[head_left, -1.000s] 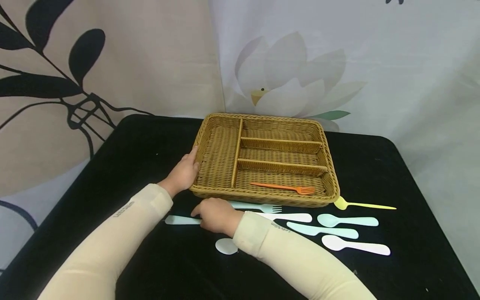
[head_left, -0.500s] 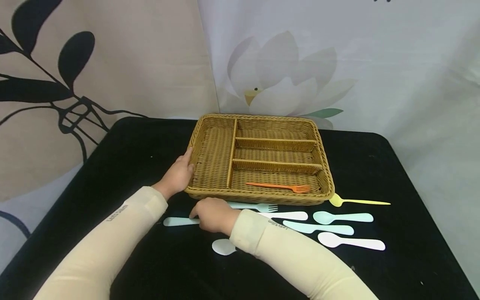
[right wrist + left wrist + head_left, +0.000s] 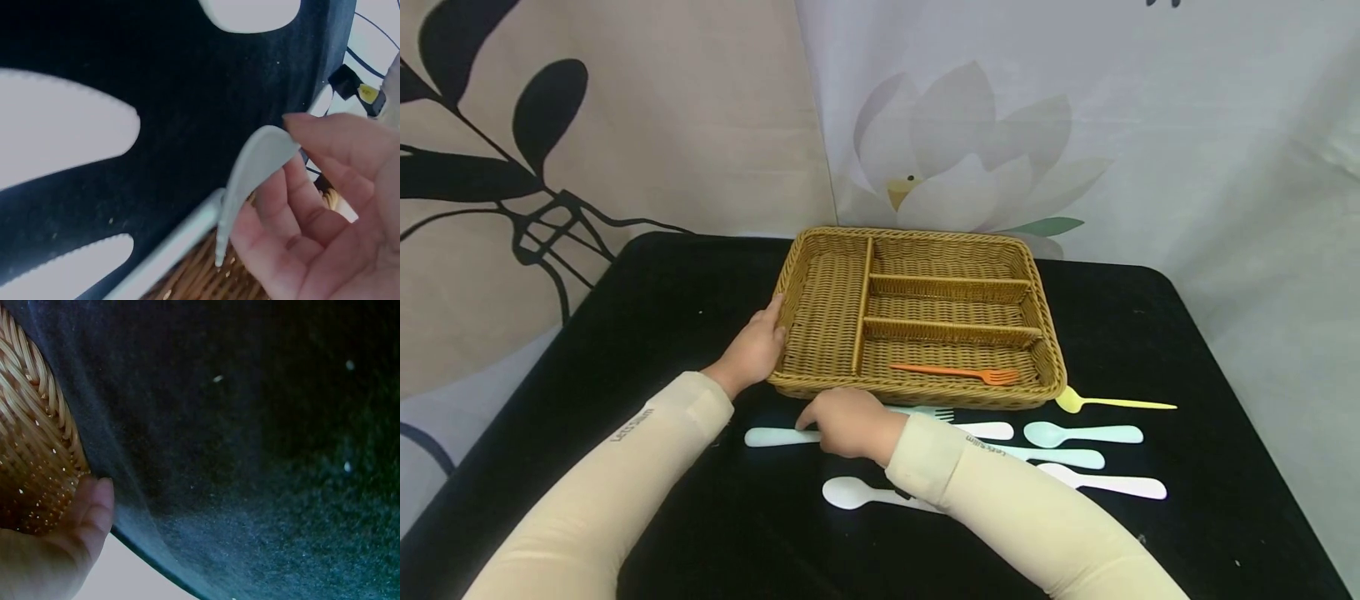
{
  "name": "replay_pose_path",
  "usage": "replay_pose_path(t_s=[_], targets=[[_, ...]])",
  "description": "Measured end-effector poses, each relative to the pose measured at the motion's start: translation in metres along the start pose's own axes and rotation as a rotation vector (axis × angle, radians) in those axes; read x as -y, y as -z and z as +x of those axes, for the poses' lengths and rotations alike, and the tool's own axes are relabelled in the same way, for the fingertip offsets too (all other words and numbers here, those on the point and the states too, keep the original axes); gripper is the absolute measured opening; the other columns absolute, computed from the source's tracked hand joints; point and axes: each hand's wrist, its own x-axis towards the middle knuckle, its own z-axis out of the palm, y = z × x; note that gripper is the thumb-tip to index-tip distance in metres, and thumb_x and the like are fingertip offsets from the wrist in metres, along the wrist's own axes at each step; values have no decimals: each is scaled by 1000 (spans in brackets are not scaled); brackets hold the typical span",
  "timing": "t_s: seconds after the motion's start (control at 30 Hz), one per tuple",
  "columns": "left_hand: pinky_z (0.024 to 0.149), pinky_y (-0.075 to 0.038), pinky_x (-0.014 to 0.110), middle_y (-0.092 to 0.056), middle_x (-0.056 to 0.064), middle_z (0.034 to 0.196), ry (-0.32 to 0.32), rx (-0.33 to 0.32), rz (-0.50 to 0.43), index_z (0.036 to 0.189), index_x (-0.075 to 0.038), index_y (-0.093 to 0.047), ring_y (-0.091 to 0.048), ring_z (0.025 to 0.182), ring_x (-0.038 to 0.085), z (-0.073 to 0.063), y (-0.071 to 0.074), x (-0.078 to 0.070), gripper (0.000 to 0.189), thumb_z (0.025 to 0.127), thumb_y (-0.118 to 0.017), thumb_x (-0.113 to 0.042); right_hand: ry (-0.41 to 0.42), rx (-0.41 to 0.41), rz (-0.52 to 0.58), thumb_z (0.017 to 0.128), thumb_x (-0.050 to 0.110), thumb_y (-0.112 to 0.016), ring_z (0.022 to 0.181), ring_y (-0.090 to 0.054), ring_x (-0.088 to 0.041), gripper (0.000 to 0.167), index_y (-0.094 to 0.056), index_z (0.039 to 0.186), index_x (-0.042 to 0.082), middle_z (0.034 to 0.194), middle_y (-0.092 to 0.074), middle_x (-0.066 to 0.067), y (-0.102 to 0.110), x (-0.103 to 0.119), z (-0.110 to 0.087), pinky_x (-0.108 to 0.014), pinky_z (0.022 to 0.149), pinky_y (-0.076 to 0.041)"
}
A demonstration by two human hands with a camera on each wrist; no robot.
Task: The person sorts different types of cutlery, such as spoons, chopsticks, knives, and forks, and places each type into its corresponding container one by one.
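In the head view my left hand (image 3: 751,352) holds the left rim of a brown wicker basket (image 3: 943,398); its thumb (image 3: 94,515) lies on the weave in the left wrist view. My right hand (image 3: 853,423), just in front of the basket, pinches a pale mint plastic knife (image 3: 775,437). In the right wrist view the knife (image 3: 259,162) is tilted between thumb and fingers, small notches along one edge. Part of it is hidden by the hand. A mint fork (image 3: 934,412) lies behind that hand, against the basket. An orange fork (image 3: 955,371) lies in the basket's front compartment.
To the right on the black cloth lie a yellow spoon (image 3: 1116,404), a mint spoon (image 3: 1082,433), a white spoon (image 3: 1120,486), a mint knife (image 3: 1067,457) and a white handle (image 3: 988,430). Another white spoon (image 3: 848,492) lies nearest me, partly under the right sleeve.
My right hand has shifted right with the mint knife, uncovering more of the nearest white spoon. My left hand still holds the basket. The head view has shifted slightly.
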Motion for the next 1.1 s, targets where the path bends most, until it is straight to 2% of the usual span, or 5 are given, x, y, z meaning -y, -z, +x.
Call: replay_pose_path(t_s=[0.2, 0.47, 0.7, 0.83, 1.1], targets=[[113, -24, 56, -24, 29, 150, 0, -1, -3, 155, -4, 2, -31, 136, 39, 0, 0, 0, 58, 105, -26, -15, 41, -22, 2, 84, 5, -71, 70, -53, -5, 33, -74, 112, 22, 93, -70, 7, 5, -6, -13, -17, 59, -45], [112, -23, 57, -23, 28, 151, 16, 5, -15, 155, -6, 4, -32, 135, 39, -2, 1, 0, 59, 106, -27, -16, 83, -40, 30, 84, 3, -68, 71, -51, -6, 34, -73, 113, 19, 87, -64, 5, 15, -13, -33, -17, 58, -42], [112, -24, 56, -23, 27, 151, 19, 0, -27, 155, -7, 4, -32, 135, 39, -1, -1, 1, 59, 105, -26, -17, 87, -84, 105, 83, -2, -66, 80, -58, -9, 35, -73, 113, 16, 97, -68, 2, 27, -25, -50, -20, 61, -45], [112, -26, 56, -23, 27, 151, 16, -3, -33, 155, -7, 4, -34, 133, 38, -1, -1, 0, 58, 105, -26, -17, 94, -130, 148, 82, -4, -65, 86, -60, -12, 38, -72, 115, 14, 102, -68, 0, 32, -34, -59, -23, 67, -49], [112, -25, 56, -24, 28, 150, 4, -6, -30, 155, -6, 3, -33, 135, 39, -1, -1, 0, 58, 105, -26, -15, 54, -212, 141, 84, 2, -69, 79, -56, -12, 36, -71, 118, 15, 101, -67, 0, 46, -51, -76, -24, 64, -46]])
